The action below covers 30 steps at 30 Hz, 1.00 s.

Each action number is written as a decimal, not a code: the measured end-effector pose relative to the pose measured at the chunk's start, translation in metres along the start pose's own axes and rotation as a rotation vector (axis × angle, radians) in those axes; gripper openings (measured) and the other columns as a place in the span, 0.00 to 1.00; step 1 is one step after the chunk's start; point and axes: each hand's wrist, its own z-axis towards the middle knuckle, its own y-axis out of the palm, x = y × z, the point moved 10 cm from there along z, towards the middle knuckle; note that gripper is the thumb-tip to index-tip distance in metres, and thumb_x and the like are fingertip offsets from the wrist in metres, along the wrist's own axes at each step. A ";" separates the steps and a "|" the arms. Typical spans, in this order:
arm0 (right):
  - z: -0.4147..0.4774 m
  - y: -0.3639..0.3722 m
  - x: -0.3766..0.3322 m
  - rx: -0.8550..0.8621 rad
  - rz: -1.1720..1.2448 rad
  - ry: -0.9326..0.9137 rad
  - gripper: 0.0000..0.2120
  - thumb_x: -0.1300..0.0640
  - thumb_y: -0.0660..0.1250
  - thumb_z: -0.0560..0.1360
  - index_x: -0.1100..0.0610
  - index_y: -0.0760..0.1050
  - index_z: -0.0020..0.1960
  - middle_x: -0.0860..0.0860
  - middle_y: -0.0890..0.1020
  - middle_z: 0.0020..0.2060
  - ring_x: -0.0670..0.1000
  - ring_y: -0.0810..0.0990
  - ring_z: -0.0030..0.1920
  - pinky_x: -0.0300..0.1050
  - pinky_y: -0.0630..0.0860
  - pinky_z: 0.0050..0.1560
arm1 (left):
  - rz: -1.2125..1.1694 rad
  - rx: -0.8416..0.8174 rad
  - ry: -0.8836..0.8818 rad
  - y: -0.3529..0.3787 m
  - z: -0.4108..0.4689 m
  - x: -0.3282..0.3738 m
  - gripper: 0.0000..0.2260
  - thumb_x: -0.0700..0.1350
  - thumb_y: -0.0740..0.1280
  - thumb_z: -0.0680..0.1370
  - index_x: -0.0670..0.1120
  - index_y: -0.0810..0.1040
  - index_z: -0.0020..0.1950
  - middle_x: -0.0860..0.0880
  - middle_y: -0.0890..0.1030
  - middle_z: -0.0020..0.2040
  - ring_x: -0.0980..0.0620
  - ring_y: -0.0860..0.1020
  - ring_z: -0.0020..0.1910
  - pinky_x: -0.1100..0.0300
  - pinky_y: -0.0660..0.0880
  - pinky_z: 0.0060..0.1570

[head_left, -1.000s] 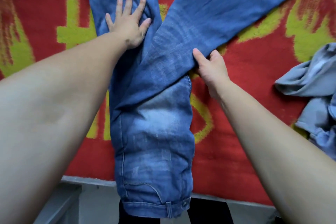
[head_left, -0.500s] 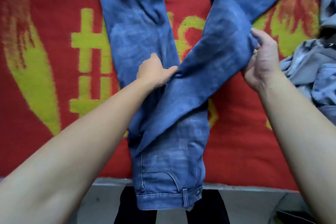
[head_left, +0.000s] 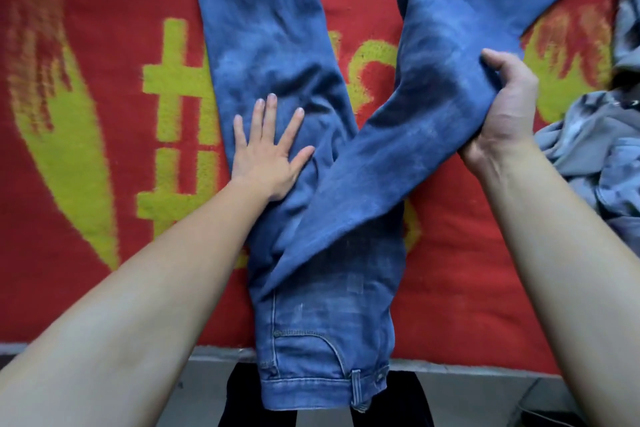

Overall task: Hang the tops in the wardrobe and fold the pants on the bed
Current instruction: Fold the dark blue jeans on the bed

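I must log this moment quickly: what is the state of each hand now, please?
Left hand: open, pressing flat on the jeans.
Right hand: closed, gripping one jeans leg.

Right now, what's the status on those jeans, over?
Left hand flat, pressing one leg. Right hand gripping the other leg, raised. Jeans not yet folded, on red blanket. Grey garment off to the right.

Red blanket (head_left: 467,270) with yellow-green pattern; grey surface (head_left: 214,378) below its near edge
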 end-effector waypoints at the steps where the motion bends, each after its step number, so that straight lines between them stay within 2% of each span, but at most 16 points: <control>1: 0.002 0.011 -0.005 -0.001 -0.010 -0.067 0.10 0.66 0.60 0.76 0.65 0.75 0.55 0.59 0.79 0.44 0.57 0.80 0.44 0.50 0.80 0.51 | -0.045 -0.034 0.020 -0.002 0.000 -0.001 0.30 0.66 0.44 0.81 0.58 0.41 0.80 0.44 0.35 0.80 0.44 0.35 0.79 0.36 0.38 0.74; 2: 0.005 0.021 -0.010 0.017 -0.037 -0.145 0.15 0.69 0.60 0.74 0.68 0.72 0.61 0.60 0.78 0.46 0.57 0.79 0.44 0.48 0.79 0.49 | -0.123 -0.030 0.033 -0.011 -0.001 0.001 0.30 0.64 0.47 0.82 0.56 0.47 0.81 0.43 0.39 0.81 0.44 0.38 0.79 0.37 0.40 0.74; 4: 0.012 0.049 -0.008 0.030 -0.124 -0.224 0.31 0.71 0.61 0.72 0.64 0.62 0.75 0.60 0.77 0.52 0.55 0.80 0.44 0.47 0.79 0.46 | -0.350 0.135 0.046 -0.044 -0.012 0.003 0.26 0.62 0.51 0.82 0.50 0.68 0.75 0.42 0.61 0.78 0.44 0.58 0.77 0.40 0.54 0.73; 5: 0.017 0.066 0.000 0.016 -0.178 -0.211 0.38 0.70 0.61 0.71 0.57 0.56 0.79 0.60 0.77 0.55 0.53 0.81 0.43 0.47 0.81 0.45 | -0.493 0.234 0.069 -0.060 -0.025 0.003 0.27 0.64 0.50 0.81 0.47 0.76 0.65 0.43 0.73 0.68 0.44 0.70 0.69 0.43 0.65 0.66; 6: 0.022 0.085 0.008 0.004 -0.284 -0.202 0.43 0.68 0.63 0.70 0.51 0.51 0.81 0.60 0.77 0.61 0.53 0.82 0.46 0.51 0.82 0.47 | -0.643 0.292 0.112 -0.072 -0.041 0.005 0.29 0.67 0.49 0.80 0.46 0.78 0.56 0.45 0.77 0.56 0.45 0.75 0.57 0.47 0.71 0.56; 8: 0.029 0.122 0.024 -0.051 -0.556 -0.231 0.50 0.63 0.63 0.64 0.51 0.45 0.82 0.60 0.66 0.75 0.57 0.76 0.63 0.61 0.73 0.68 | -0.735 0.304 0.164 -0.080 -0.070 0.012 0.26 0.72 0.51 0.77 0.50 0.69 0.46 0.53 0.71 0.41 0.49 0.72 0.40 0.53 0.68 0.41; 9: 0.032 0.138 0.035 -0.101 -0.659 -0.229 0.52 0.62 0.63 0.63 0.52 0.43 0.82 0.59 0.63 0.77 0.59 0.73 0.68 0.62 0.68 0.72 | -0.681 0.318 0.160 -0.081 -0.079 0.012 0.23 0.72 0.55 0.76 0.52 0.64 0.43 0.55 0.67 0.37 0.50 0.69 0.35 0.54 0.67 0.36; 11: 0.040 0.155 0.061 -0.166 -0.754 -0.140 0.51 0.61 0.64 0.65 0.51 0.42 0.82 0.56 0.69 0.73 0.60 0.76 0.65 0.62 0.72 0.68 | -0.597 0.387 0.061 -0.074 -0.083 -0.008 0.19 0.61 0.64 0.78 0.51 0.60 0.39 0.53 0.65 0.32 0.43 0.70 0.31 0.51 0.66 0.32; 13: 0.045 0.152 0.078 -0.131 -0.779 -0.068 0.45 0.62 0.66 0.69 0.50 0.47 0.80 0.53 0.74 0.64 0.57 0.78 0.59 0.62 0.76 0.63 | -0.672 0.307 -0.174 -0.045 -0.073 -0.048 0.19 0.51 0.66 0.80 0.48 0.61 0.36 0.49 0.66 0.28 0.36 0.73 0.34 0.49 0.62 0.33; 15: 0.050 0.137 0.085 -0.026 -0.779 -0.037 0.34 0.60 0.69 0.72 0.52 0.57 0.73 0.53 0.73 0.63 0.54 0.76 0.61 0.59 0.75 0.65 | -0.751 0.173 -0.387 -0.012 -0.066 -0.080 0.20 0.49 0.65 0.81 0.47 0.61 0.33 0.48 0.67 0.29 0.35 0.74 0.38 0.51 0.56 0.35; 17: 0.052 0.115 0.090 0.097 -0.656 0.018 0.24 0.58 0.72 0.73 0.54 0.63 0.63 0.55 0.75 0.58 0.55 0.79 0.58 0.58 0.79 0.60 | -0.723 0.133 -0.454 0.001 -0.064 -0.086 0.18 0.49 0.64 0.81 0.46 0.62 0.35 0.42 0.73 0.34 0.34 0.75 0.42 0.52 0.57 0.37; 19: 0.052 0.100 0.095 0.161 -0.420 0.073 0.15 0.57 0.72 0.75 0.56 0.68 0.55 0.56 0.80 0.54 0.57 0.83 0.56 0.56 0.83 0.52 | -0.706 0.126 -0.503 0.002 -0.060 -0.079 0.12 0.50 0.63 0.81 0.44 0.67 0.42 0.37 0.79 0.44 0.34 0.77 0.48 0.50 0.63 0.40; 21: 0.055 0.089 0.095 0.215 -0.219 0.114 0.11 0.56 0.72 0.76 0.55 0.70 0.49 0.56 0.83 0.51 0.58 0.85 0.53 0.54 0.84 0.47 | -0.718 0.176 -0.512 -0.012 -0.051 -0.070 0.14 0.54 0.63 0.79 0.44 0.70 0.53 0.39 0.80 0.53 0.36 0.77 0.54 0.48 0.69 0.46; 25: 0.070 0.083 0.086 0.218 -0.028 0.155 0.24 0.45 0.70 0.76 0.56 0.73 0.66 0.56 0.82 0.59 0.58 0.85 0.52 0.51 0.84 0.45 | -0.633 0.322 -0.341 -0.065 -0.005 -0.050 0.24 0.61 0.65 0.76 0.48 0.70 0.65 0.45 0.77 0.60 0.41 0.76 0.59 0.48 0.72 0.53; 27: 0.078 0.082 0.073 0.238 -0.050 0.117 0.25 0.44 0.70 0.76 0.56 0.72 0.68 0.56 0.82 0.60 0.58 0.84 0.55 0.54 0.84 0.48 | -0.546 0.309 -0.261 -0.085 0.024 -0.042 0.21 0.58 0.66 0.77 0.50 0.71 0.66 0.45 0.79 0.60 0.40 0.77 0.59 0.48 0.73 0.52; 30: 0.093 0.075 0.048 0.378 -0.022 0.017 0.22 0.51 0.69 0.78 0.59 0.71 0.67 0.59 0.81 0.59 0.59 0.84 0.54 0.51 0.83 0.38 | -0.453 0.344 -0.213 -0.115 0.052 -0.039 0.11 0.50 0.63 0.78 0.48 0.75 0.58 0.39 0.82 0.50 0.35 0.79 0.51 0.49 0.68 0.41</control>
